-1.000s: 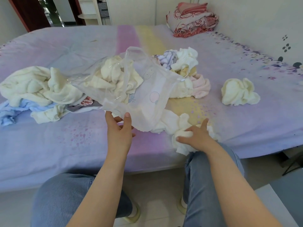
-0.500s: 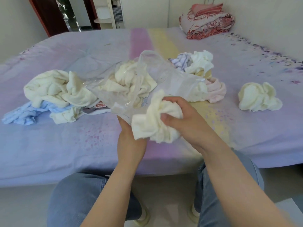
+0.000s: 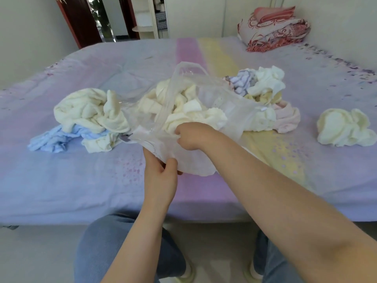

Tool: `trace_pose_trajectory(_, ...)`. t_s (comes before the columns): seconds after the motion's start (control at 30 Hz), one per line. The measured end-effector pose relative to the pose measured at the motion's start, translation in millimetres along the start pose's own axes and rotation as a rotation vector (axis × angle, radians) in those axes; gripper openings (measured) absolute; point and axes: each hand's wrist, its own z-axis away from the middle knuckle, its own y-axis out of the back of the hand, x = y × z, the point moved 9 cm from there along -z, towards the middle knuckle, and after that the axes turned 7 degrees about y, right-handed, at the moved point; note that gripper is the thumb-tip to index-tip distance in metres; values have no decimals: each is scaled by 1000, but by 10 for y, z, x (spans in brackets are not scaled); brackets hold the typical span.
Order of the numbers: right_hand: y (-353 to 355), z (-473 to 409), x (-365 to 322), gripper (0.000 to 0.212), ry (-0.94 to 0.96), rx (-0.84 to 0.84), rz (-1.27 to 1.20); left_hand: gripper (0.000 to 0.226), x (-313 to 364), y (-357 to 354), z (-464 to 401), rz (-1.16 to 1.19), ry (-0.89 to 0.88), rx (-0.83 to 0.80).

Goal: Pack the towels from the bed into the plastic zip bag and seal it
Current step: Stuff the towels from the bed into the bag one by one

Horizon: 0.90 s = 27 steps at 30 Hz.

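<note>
On the bed (image 3: 81, 180), near edge:
left hand (image 3: 161, 176): grips zip bag (image 3: 204, 160) rim
right hand (image 3: 191, 135): inside bag, clutching cream towel (image 3: 195, 117)

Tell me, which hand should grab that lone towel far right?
Probably the right hand: it's nearer the towel, while the left hand holds the bag open.

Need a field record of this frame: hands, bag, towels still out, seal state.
left hand: grips the near edge of the plastic zip bag
right hand: at the bag mouth, pushing in a cream towel
bag: mouth open, not sealed, cream towels inside
left pile: cream towels over a blue towel, on the bed
back pile: white, striped, yellow and pink towels, behind the bag
lone towel: cream, far right, apart from the rest
</note>
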Motion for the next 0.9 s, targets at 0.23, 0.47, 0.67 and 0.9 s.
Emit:
trace_pose_trajectory(0.23,101,-622,-49,57,-92,-58,115,69,45,271,-90,105,15,56)
trace_pose_trajectory(0.47,258,343,-245,23,65,205,75,74,13,172,-127,101,21,24)
trace_pose_trajectory(0.67,388,1614,410,18,146,1053,-415,54,-213,-16,-33,192,91,80)
trace_pose_trajectory(0.9,-575,1145,1684,43,-441,722,-700,31,-226,-82,-123,182,98,44)
